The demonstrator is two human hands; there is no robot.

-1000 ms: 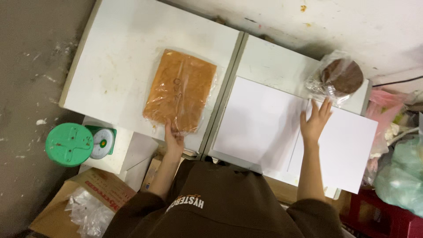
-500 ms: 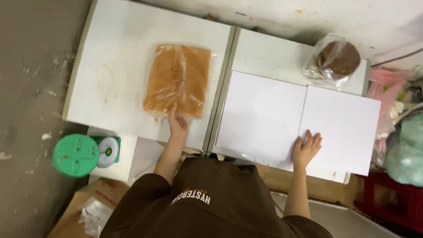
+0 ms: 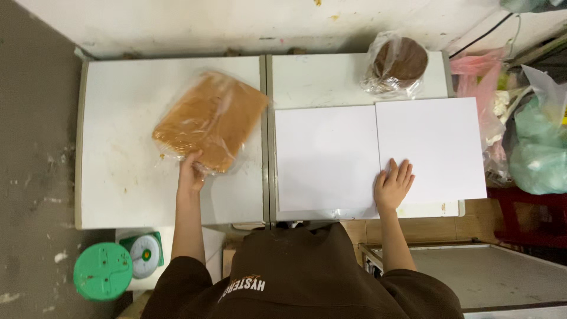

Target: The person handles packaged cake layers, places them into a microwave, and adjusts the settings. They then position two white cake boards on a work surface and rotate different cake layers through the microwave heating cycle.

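Your left hand (image 3: 192, 174) has its fingertips tucked under the edge of the plastic-wrapped tan slab (image 3: 209, 121), so you cannot tell how they grip. Glare on the wrap blurs the slab's surface. The green scale (image 3: 115, 267) is partly covered by your left sleeve (image 3: 177, 283). The green bag (image 3: 540, 147) is cut off by the right edge.

The wrapped slab (image 3: 209, 121) lies on the left table (image 3: 118, 189); right of the slab, two sheets (image 3: 378, 153) lie side by side on the adjoining table (image 3: 319, 77); the bagged round (image 3: 397, 64) sits behind the sheets; the scale (image 3: 144, 254) stands below the slab's table.
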